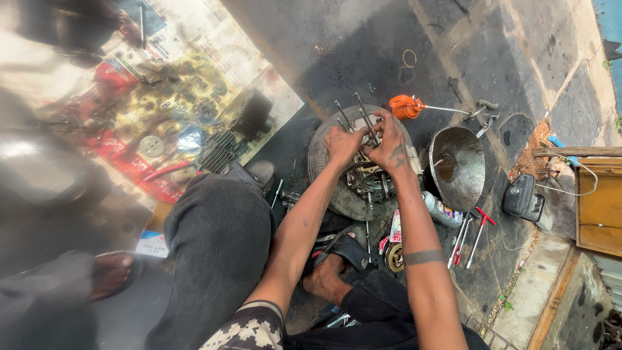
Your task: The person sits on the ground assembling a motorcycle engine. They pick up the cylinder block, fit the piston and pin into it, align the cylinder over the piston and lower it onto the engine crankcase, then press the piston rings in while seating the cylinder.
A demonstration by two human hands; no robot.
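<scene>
Fingers (381, 123) of the right hand (391, 146) curled narrow around the metal studs (363, 116) that rose from the engine block (366, 178), though whether they truly pinched one I could not tell. Just at nine o'clock of it, the left hand (341, 144) pressed in too, fingers bent close and touching the same cluster of parts. Both hands met over the block, which sat inside an old tyre (324, 168) on the dark, oily ground, dead centre of the head view.

At one o'clock from the hands lay an orange oil can (406, 107) with a long thin spout. At three o'clock stood a metal bowl (459, 165), tipped toward the tyre. At five o'clock, a pair of red-handled tools (476, 233) rested on the pavement. Off at ten o'clock, a printed sheet (194, 84) carried a sprocket (151, 147) and finned engine pieces (217, 152). The person's sandalled foot (334, 269) was planted at six o'clock, just below the tyre.
</scene>
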